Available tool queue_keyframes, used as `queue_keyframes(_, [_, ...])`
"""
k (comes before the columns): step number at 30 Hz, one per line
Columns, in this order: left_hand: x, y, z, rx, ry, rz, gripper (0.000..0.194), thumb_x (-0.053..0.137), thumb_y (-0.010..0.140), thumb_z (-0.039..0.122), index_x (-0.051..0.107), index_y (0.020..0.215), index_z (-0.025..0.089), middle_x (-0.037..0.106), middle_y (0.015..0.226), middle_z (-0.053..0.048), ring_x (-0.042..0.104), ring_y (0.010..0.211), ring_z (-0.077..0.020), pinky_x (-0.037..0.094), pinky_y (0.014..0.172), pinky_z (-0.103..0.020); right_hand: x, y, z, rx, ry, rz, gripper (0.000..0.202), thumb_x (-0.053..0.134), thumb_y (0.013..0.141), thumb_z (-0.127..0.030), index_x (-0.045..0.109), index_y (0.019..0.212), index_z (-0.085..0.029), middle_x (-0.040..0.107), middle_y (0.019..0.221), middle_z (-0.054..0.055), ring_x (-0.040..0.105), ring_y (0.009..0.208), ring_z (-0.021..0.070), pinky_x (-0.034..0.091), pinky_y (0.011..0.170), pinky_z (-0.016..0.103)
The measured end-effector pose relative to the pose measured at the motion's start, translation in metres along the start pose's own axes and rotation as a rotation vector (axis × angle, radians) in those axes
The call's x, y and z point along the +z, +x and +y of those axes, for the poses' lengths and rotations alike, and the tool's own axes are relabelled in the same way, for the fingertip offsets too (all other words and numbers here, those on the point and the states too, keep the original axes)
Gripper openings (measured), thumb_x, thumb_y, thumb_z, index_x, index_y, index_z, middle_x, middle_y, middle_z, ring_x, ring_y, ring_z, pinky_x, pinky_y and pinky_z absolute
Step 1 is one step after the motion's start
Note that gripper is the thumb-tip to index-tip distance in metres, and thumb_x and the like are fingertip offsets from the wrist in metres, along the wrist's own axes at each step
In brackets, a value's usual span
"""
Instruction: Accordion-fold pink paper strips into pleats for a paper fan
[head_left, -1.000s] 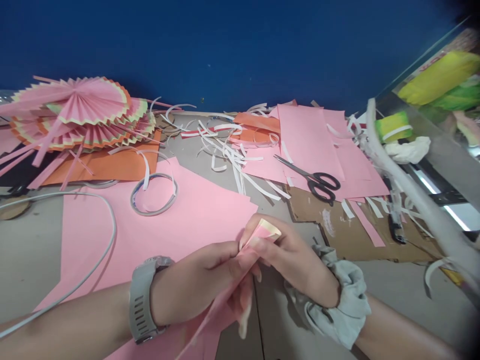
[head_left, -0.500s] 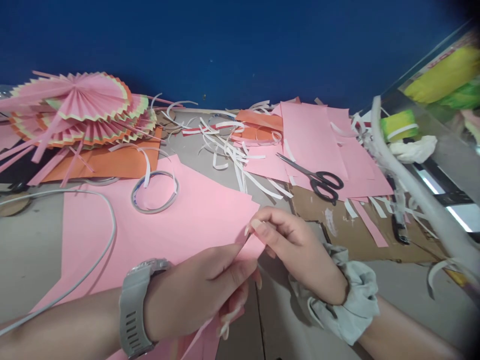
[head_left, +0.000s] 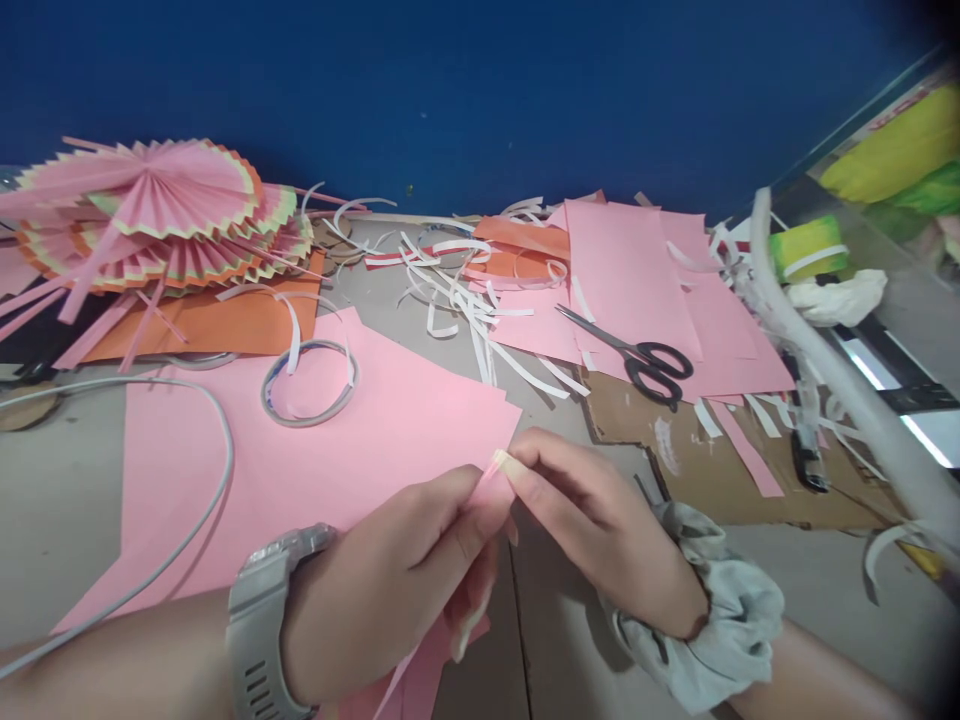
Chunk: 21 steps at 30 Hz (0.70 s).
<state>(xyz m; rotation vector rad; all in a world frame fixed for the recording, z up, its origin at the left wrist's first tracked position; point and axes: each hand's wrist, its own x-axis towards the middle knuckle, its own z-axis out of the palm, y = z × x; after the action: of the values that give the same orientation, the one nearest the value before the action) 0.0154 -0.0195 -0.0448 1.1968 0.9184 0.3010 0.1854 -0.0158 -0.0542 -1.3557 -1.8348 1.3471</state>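
Observation:
Between my two hands is a small folded piece of pink paper (head_left: 495,490), mostly hidden by the fingers. My left hand (head_left: 409,570), with a grey watch at the wrist, grips its lower part between thumb and fingers. Thumb and forefinger of my right hand (head_left: 592,525) pinch its upper end, so this hand is closed too. A pale green scrunchie circles the right wrist. Beneath and behind the hands lie large pink paper sheets (head_left: 397,430), with a roll of tape (head_left: 266,400) resting on them.
Black-handled scissors (head_left: 660,372) lie on pink sheets (head_left: 615,270) at the right, by a cardboard piece (head_left: 690,480) and a cutter (head_left: 808,450). White paper strips (head_left: 469,310) are scattered behind. Pleated paper fans (head_left: 165,210) pile up at left; a white cable (head_left: 225,430) crosses there.
My right hand has moved slightly down, its fingers now closer to my left thumb. Less of the folded pink paper shows between the hands.

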Motion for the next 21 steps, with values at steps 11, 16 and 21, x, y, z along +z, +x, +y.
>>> queue_keyframes(11, [0.0002,-0.0023,-0.0036,-0.03,0.034,-0.003,0.043,0.021,0.093,0.047,0.039,0.066,0.018,0.046,0.051,0.005,0.044,0.045,-0.0062,0.04,0.05,-0.018,0.0017,-0.0039,-0.0016,-0.106,-0.133,0.029,0.027,0.037,0.092,-0.023,0.042,0.065,-0.019,0.043,0.059,-0.005,0.041,0.052,0.0069,0.034,0.049,0.019])
queue_keyframes(16, [0.0003,-0.0021,-0.0053,-0.035,0.139,-0.009,0.046,0.02,0.092,0.049,0.041,0.066,0.018,0.05,0.052,0.004,0.045,0.046,-0.0068,0.039,0.048,-0.018,0.0031,-0.0036,-0.0005,-0.124,-0.134,0.038,0.026,0.038,0.091,-0.019,0.039,0.065,-0.02,0.042,0.059,-0.006,0.04,0.051,0.0067,0.033,0.048,0.018])
queue_keyframes(21, [0.0007,-0.0026,-0.0054,-0.02,0.13,-0.028,0.048,0.02,0.092,0.049,0.044,0.066,0.017,0.055,0.057,0.001,0.053,0.053,-0.0085,0.043,0.055,-0.019,0.0053,-0.004,-0.0021,-0.22,-0.111,0.094,0.024,0.042,0.087,-0.014,0.039,0.064,-0.019,0.038,0.055,-0.007,0.036,0.048,0.0056,0.03,0.044,0.017])
